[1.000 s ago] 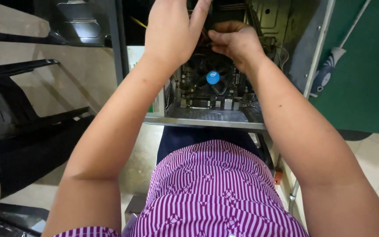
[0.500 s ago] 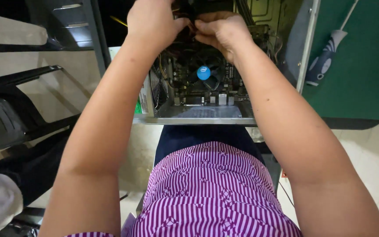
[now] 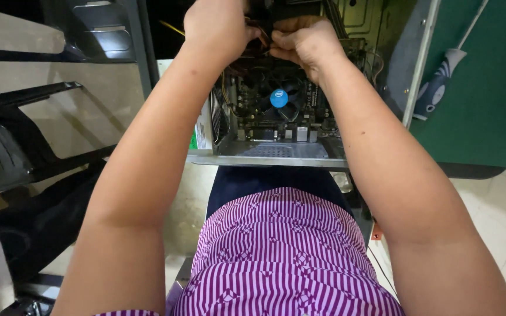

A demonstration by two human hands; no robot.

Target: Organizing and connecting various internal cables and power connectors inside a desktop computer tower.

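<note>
Left hand: the left hand [image 3: 218, 26] sits at about 11 o'clock in the view, fingers curled inward and bunched toward the other hand. What its fingertips close on is hidden behind the knuckles, so I cannot tell whether it pinches anything.

Right hand: the right hand [image 3: 306, 41] is at 12 o'clock, just beside the left and nearly touching it. Its fingers are folded and drawn together at the tips, apparently nipping the dark cables [image 3: 262, 44] that run between the two hands; the exact grip is hard to make out.

Thing worked on: an open computer case [image 3: 265, 153] lies under both hands, from the middle up to 12 o'clock, its metal rim toward the person.

Inside the case: a motherboard [image 3: 247, 105] fills the floor, with a round black cooler fan [image 3: 279, 98] bearing a blue centre sticker directly at 6 o'clock from the right hand.

Left inner wall: a ribbed metal part [image 3: 218, 117] stands at 9 o'clock from the fan.

Forearms: both reach up from 6 o'clock, over a purple striped shirt [image 3: 282, 257].

Surroundings: a dark plastic chair [image 3: 7, 158] at 9 o'clock; a green surface [image 3: 487, 88] at 2 o'clock, with a grey-and-blue object [image 3: 437, 88] lying on it.
</note>
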